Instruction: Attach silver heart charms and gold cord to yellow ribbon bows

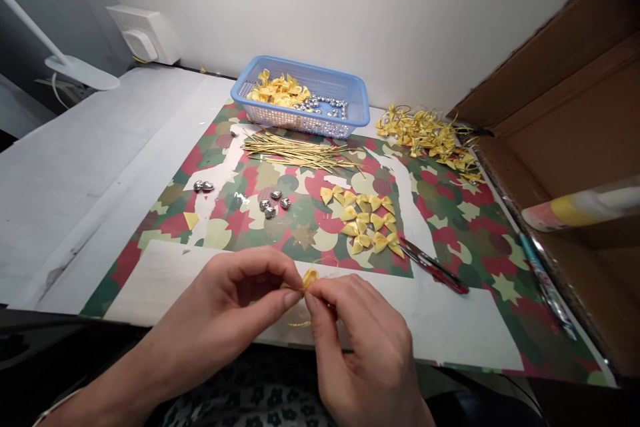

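A small yellow bow (310, 277) is sitting pinched between the fingertips of both hands, held just above the near edge of the bench (75, 173), with a thin gold thread (300, 321) curling out below it. The left hand (235, 300) is gripping the bow from the left with thumb and forefinger, and the right hand (360, 333) is closing on it from the right in the same way, the two sets of fingertips almost touching.

Beyond the hands a patterned paper sheet (450, 213) in red and green is covering the bench. On it, a cluster of loose yellow bows (363, 217) is lying just beyond the right hand, with red-handled scissors (433, 267) beside them on the right. Small silver beads (273, 203) are lying to the left of the bows. Farther back a bundle of gold wires (300, 150) is resting in front of a blue basket (345, 88) holding more bows and beads. A heap of finished bows (430, 133) is lying to the right of the basket, near a cardboard box (575, 100).
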Demonstrator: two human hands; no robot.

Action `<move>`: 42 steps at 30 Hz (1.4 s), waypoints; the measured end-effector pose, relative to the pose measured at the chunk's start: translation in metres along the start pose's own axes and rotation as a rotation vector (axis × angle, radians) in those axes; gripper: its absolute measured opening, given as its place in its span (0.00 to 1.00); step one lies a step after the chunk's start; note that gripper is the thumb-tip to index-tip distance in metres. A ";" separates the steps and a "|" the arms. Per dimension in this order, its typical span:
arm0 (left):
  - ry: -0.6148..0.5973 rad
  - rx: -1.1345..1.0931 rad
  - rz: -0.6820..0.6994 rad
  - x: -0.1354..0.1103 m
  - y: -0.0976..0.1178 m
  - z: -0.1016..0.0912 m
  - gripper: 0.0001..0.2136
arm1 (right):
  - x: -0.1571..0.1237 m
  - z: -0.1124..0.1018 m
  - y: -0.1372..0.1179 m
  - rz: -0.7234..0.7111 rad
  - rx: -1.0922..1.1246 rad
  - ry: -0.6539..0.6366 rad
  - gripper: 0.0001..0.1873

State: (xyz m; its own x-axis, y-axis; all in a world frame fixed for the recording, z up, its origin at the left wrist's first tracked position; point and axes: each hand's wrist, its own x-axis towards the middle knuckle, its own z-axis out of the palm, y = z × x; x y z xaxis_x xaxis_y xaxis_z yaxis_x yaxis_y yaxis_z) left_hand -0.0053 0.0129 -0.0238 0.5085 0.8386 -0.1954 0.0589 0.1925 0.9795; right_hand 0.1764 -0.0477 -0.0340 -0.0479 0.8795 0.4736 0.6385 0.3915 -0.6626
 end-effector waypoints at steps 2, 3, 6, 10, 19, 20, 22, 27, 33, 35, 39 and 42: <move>-0.026 -0.073 -0.044 0.000 -0.003 -0.003 0.05 | 0.001 -0.005 0.001 0.054 0.069 -0.026 0.08; -0.036 -0.099 -0.063 0.000 -0.004 -0.004 0.04 | 0.002 -0.009 0.003 0.092 0.110 -0.029 0.09; -0.045 -0.131 -0.096 -0.001 -0.007 -0.007 0.04 | 0.003 -0.022 0.010 0.230 0.264 0.030 0.12; -0.048 -0.157 -0.116 -0.003 -0.007 -0.008 0.04 | 0.003 -0.034 0.019 0.331 0.531 0.047 0.17; -0.051 -0.100 -0.122 -0.002 -0.004 -0.009 0.03 | 0.006 -0.028 0.000 0.377 0.614 -0.001 0.12; -0.041 -0.101 -0.121 -0.001 -0.004 -0.008 0.03 | 0.008 -0.030 -0.001 0.329 0.561 0.020 0.12; -0.027 -0.107 -0.130 -0.001 -0.004 -0.008 0.03 | 0.011 -0.034 -0.001 0.220 0.415 0.060 0.12; -0.028 -0.193 -0.179 0.001 -0.004 -0.007 0.04 | 0.006 -0.035 -0.005 0.031 0.084 -0.073 0.14; -0.069 -0.398 -0.262 -0.001 -0.009 -0.013 0.03 | -0.007 -0.019 -0.015 -0.049 -0.099 -0.030 0.12; -0.071 -0.434 -0.276 -0.002 -0.011 -0.014 0.03 | -0.006 -0.017 -0.016 -0.049 -0.122 -0.017 0.11; -0.069 -0.465 -0.282 -0.003 -0.012 -0.015 0.04 | -0.003 -0.016 -0.016 -0.050 -0.107 0.014 0.11; -0.072 -0.484 -0.279 -0.002 -0.012 -0.015 0.04 | -0.003 -0.016 -0.016 -0.053 -0.088 0.018 0.11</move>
State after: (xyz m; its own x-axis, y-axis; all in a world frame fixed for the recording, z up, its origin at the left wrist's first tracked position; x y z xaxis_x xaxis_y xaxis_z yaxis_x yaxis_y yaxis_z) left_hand -0.0203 0.0165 -0.0356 0.5882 0.6889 -0.4237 -0.1923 0.6280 0.7541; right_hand 0.1783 -0.0610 -0.0154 -0.0697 0.8530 0.5172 0.7009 0.4108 -0.5831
